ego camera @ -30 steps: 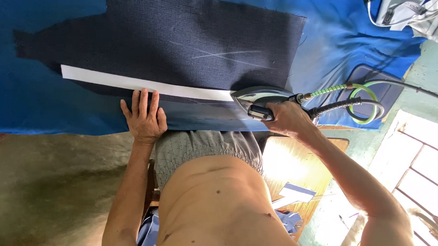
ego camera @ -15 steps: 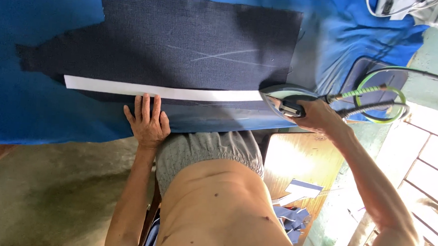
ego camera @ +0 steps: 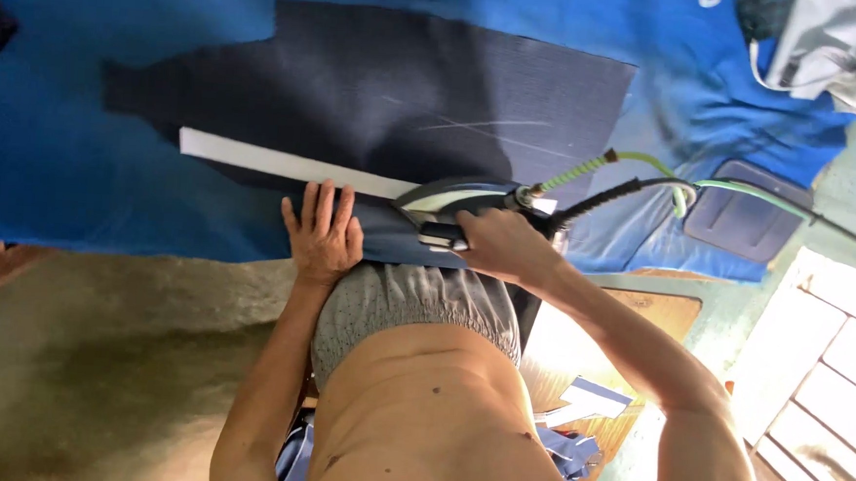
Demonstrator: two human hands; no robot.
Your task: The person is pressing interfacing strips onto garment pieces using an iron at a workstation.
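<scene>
Strong daylight floods in from the lower right, overexposing the white window frame (ego camera: 821, 388) and the floor there. The blue-covered desk (ego camera: 79, 193) is evenly lit; edges look slightly soft and stretched.

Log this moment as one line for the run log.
left hand: flat on dark fabric | right hand: gripping iron on white strip | surface: blue cover

A steam iron (ego camera: 459, 201) is held by the right grip (ego camera: 496, 246) on a white strip (ego camera: 286, 164). Just beside it, dark fabric (ego camera: 397, 92) is pressed flat by the left grip (ego camera: 323, 233) on the blue-covered table (ego camera: 70, 183).
</scene>
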